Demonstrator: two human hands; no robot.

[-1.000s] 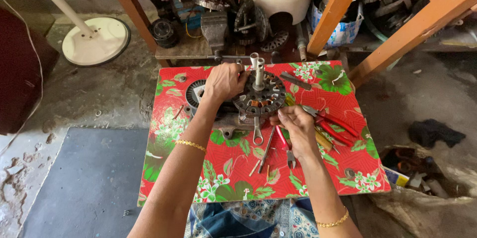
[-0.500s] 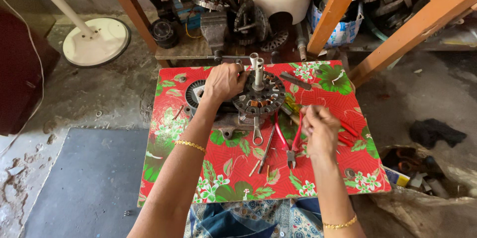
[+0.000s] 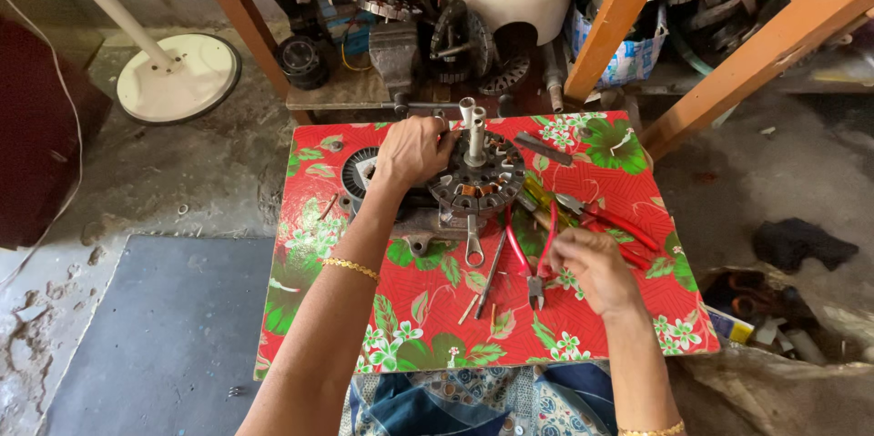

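Red floral cloth [image 3: 619, 327] covers the table. Left hand [image 3: 411, 152] grips the motor stator [image 3: 478, 183]; right hand [image 3: 592, 263] closes loosely around red-handled pliers [image 3: 535, 254].

Glossy floral tablecloth [image 3: 428, 309], dull metal motor stator [image 3: 478, 183]

You get soft, even daylight here, with no hard glare; the red floral cloth-covered table [image 3: 619, 309] is bright and sharp. Your forearms cast only faint shadows on it. The cluttered shelf of dark metal parts [image 3: 437, 26] behind it sits in dim shade. The wide lens bends the orange wooden posts [image 3: 756, 54] outward at the edges.
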